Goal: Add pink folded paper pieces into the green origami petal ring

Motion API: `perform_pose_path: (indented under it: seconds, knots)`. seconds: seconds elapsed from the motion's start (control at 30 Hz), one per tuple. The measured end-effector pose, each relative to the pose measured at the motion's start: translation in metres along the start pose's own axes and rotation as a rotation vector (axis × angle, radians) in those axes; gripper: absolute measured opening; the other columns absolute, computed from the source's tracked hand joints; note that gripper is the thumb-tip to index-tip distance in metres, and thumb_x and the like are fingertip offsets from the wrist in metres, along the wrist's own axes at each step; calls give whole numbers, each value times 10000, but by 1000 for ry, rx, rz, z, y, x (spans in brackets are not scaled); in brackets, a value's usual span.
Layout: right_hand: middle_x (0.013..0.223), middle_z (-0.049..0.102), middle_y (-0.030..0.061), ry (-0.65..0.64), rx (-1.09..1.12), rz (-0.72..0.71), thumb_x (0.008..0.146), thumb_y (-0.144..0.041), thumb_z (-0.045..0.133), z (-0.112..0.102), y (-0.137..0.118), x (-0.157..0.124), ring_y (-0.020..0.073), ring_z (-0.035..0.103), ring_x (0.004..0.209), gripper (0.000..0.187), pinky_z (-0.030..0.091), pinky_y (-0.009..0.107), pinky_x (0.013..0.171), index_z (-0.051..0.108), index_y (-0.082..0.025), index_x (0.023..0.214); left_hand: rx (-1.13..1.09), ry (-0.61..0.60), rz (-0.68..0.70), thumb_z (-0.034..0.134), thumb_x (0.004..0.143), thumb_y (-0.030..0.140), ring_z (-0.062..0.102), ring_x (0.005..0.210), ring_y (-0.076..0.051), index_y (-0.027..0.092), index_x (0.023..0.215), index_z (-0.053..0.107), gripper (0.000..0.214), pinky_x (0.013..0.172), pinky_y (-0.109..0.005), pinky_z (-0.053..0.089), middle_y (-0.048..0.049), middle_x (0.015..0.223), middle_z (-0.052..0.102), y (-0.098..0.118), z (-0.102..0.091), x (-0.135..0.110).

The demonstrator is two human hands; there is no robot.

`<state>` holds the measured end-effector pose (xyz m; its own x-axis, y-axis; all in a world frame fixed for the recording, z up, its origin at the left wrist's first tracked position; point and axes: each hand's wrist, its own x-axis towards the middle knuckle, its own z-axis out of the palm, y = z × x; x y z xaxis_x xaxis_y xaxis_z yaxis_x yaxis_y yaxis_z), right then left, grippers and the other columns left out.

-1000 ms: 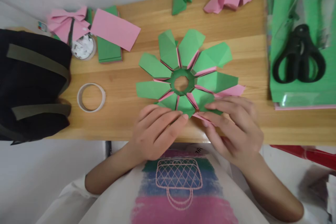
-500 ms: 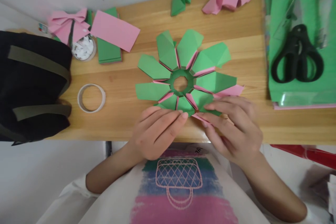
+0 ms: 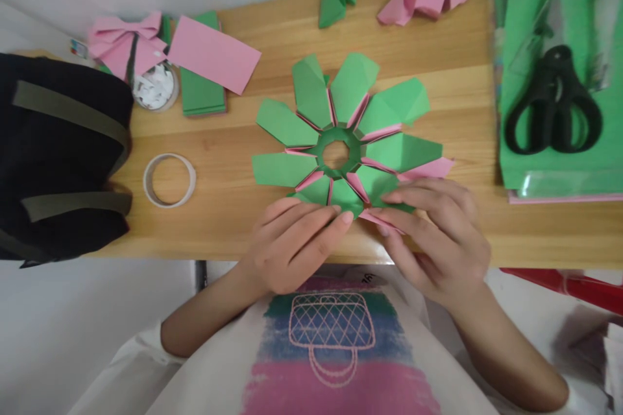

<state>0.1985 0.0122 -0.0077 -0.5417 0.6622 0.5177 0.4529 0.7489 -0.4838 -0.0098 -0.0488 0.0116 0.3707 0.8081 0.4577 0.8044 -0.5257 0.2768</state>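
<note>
Head view: the right hand (image 3: 440, 243) pinches a pink flap (image 3: 382, 220) beside the paper flower (image 3: 335, 134) on the table (image 3: 233, 168); the left hand (image 3: 294, 246), half curled, touches near petals (image 3: 346, 198), grip unclear.

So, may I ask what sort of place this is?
Probably a craft table, perhaps at home: scissors, pink paper and a folded paper ring are in view.

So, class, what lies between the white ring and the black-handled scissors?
In the head view, the green-and-pink paper flower lies between the white ring and the black-handled scissors.
</note>
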Motion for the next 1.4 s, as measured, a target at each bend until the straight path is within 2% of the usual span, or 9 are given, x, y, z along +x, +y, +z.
perform_pose_path:
  seconds: [0.13,0.33,1.07,1.4]
  knots:
    - [970,682,79,-1,12,-4,806,-114,661,0,0,1,257,627,956,179,511,452,823,670,-197,965,-1,1,21,544,908,61,701,883,-168,103,1084,632,202,792,-319,534,-84,955,752,0,0,1]
    - [989,675,60,1,17,-4,808,-123,655,0,1,1,246,627,960,199,513,444,825,669,-231,974,13,7,-6,549,911,77,698,875,-148,139,1090,631,207,801,-305,533,-51,959,752,0,1,0]
    - [990,670,79,-48,4,-50,819,-136,642,-4,3,4,264,607,980,168,490,455,829,684,-198,969,-18,24,17,573,887,36,679,884,-178,58,1117,632,239,797,-330,504,-105,961,742,-1,1,-1]
    - [984,710,84,-114,-135,-116,821,-150,684,-9,1,14,273,635,964,129,481,439,798,643,-189,937,-54,45,5,564,897,51,675,889,-170,88,1102,642,222,806,-328,504,-90,962,739,-2,5,-4]
